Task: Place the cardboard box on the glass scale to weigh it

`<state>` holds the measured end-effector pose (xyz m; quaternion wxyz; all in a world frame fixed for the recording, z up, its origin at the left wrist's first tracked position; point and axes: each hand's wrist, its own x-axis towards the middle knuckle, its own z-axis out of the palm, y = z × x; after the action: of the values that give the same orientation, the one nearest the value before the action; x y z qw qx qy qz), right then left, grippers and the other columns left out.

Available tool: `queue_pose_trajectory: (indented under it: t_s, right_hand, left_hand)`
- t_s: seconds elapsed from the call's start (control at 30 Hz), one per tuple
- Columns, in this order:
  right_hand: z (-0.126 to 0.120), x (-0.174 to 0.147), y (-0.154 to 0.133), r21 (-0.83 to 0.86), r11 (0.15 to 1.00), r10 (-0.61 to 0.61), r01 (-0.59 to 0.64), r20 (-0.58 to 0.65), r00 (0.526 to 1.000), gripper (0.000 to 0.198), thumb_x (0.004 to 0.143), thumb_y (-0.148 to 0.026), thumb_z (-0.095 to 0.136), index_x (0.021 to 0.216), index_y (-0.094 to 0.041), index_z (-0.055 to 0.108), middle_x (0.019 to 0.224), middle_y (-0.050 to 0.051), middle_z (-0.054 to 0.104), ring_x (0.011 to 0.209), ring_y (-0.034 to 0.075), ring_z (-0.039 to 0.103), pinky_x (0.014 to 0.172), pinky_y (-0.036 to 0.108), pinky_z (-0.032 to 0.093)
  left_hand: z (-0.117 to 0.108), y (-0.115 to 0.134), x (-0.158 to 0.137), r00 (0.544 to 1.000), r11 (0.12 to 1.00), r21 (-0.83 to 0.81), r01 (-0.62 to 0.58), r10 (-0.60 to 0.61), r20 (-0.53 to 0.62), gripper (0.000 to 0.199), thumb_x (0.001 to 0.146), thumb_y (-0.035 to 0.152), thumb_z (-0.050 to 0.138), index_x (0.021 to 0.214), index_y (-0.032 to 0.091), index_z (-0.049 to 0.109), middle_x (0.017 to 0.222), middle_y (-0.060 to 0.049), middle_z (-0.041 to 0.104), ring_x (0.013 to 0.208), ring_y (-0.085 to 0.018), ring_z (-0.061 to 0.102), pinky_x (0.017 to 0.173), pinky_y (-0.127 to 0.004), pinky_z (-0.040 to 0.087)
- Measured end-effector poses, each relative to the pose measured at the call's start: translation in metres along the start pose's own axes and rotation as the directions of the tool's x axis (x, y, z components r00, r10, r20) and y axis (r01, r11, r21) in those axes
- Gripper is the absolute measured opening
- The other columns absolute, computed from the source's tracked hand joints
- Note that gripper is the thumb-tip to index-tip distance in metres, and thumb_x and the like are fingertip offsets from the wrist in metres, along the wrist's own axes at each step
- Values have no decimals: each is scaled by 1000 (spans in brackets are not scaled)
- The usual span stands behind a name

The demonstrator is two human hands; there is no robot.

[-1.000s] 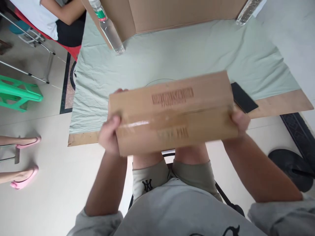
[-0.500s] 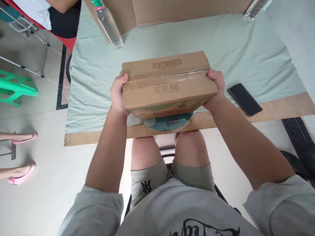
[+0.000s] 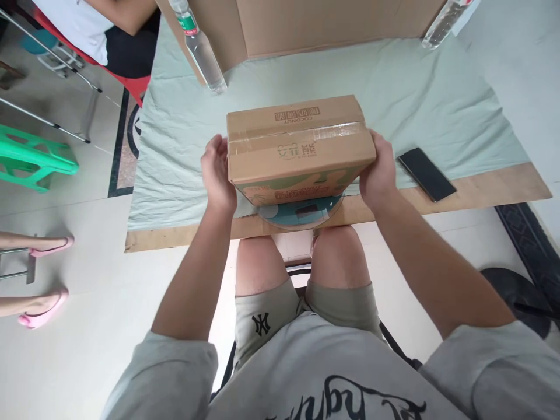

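A brown taped cardboard box printed "COCONUT" is between my two hands, above the front part of the table. My left hand lies along the box's left end, fingers curled against that side. My right hand grips the opposite end, its fingers partly hidden behind the box. Under the box's near side shows a round blue disc with a clear rim, at the table edge; the box hides most of it. I cannot tell whether the box rests on the disc or is held just above it.
A black phone lies right of the box on the green cloth. Clear bottles stand at the back left and back right, by a cardboard panel. A green stool and another person's feet are at left.
My thumbs have slid off the box's top edges down to its sides. The view has shifted slightly, and the box keeps about the same place over the disc.
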<state>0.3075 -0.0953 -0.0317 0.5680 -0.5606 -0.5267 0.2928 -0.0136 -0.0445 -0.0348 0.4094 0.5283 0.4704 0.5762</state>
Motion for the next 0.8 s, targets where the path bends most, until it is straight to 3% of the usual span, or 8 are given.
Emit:
queue_pose_trajectory:
  t_s: [0.03,0.1,0.17,0.2,0.3,0.37,0.5,0.8]
  right_hand:
    - [-8,-25,-3,-90,995,-51,45,-59,997,52,108,-63,30,102,-21,60,97,5,68,88,14,64,76,28,55]
    - [-24,-86,-9,-207,974,-111,88,-102,989,46,110,-49,37,75,-20,45,67,-1,49,62,10,46,58,24,38]
    - [-37,-152,-13,-335,931,-159,143,-22,987,49,105,-28,52,63,-20,30,53,-4,26,50,8,26,49,29,19]
    - [-41,-182,-14,-383,905,-183,185,43,982,49,100,-18,56,59,-19,28,50,-4,25,47,8,23,48,31,16]
    - [-41,-244,-8,-455,841,-228,294,197,954,43,88,-3,59,56,-18,36,49,-3,36,49,8,32,50,31,23]
    - [-38,-260,2,-487,808,-243,331,235,941,41,85,-1,62,57,-19,38,51,-3,39,53,10,35,53,31,26]
    - [-37,-254,22,-526,774,-250,352,257,934,45,85,1,63,59,-20,34,52,-4,37,55,10,33,54,31,26]
    - [-44,-243,24,-488,801,-240,347,270,932,46,88,-1,61,57,-20,32,51,-4,36,52,10,34,53,31,27]
  left_hand:
    - [-8,0,-26,993,989,136,-61,75,-95,41,102,54,40,109,21,65,106,-6,72,101,-18,68,88,-40,54]
    - [-27,2,-92,978,948,294,-119,163,-130,21,101,32,45,91,21,61,89,-1,68,84,-13,63,73,-30,48]
    - [-42,6,-165,979,889,420,-183,202,-1,26,91,12,54,67,19,49,60,4,49,56,-10,46,54,-28,32]
    - [-47,7,-199,974,855,465,-228,206,98,33,86,5,57,59,18,42,51,5,39,47,-8,35,48,-30,25]
    - [-49,6,-266,937,768,546,-336,216,274,38,78,-2,60,55,18,37,48,5,36,45,-9,32,47,-32,23]
    - [-47,-1,-279,923,721,582,-375,232,307,39,77,-2,63,56,19,38,49,4,39,49,-11,34,49,-33,24]
    - [-47,-20,-265,914,674,619,-402,255,315,42,79,-4,63,58,20,35,50,5,37,49,-12,33,50,-33,24]
    - [-58,-26,-262,907,699,582,-415,266,327,42,87,-2,58,59,19,34,53,6,34,52,-11,32,51,-28,24]
